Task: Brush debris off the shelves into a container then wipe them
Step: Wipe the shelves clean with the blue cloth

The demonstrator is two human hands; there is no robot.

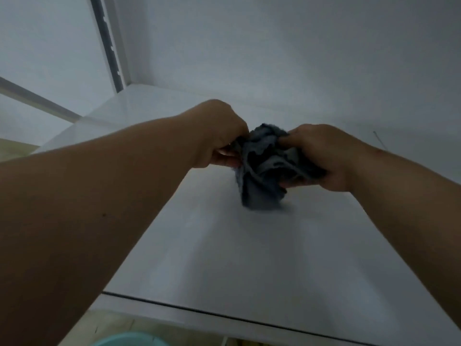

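Head view | left hand and right hand both clenched on bunched grey cloth | above white shelf

Likely a home or storage room, though little shows it: a plain white shelf stands against a bare white wall, with a slotted metal upright at its corner and a teal basin on pale floor below.

White shelf, smooth surface, dark seam along front edge; bunched grey cloth touches it at centre
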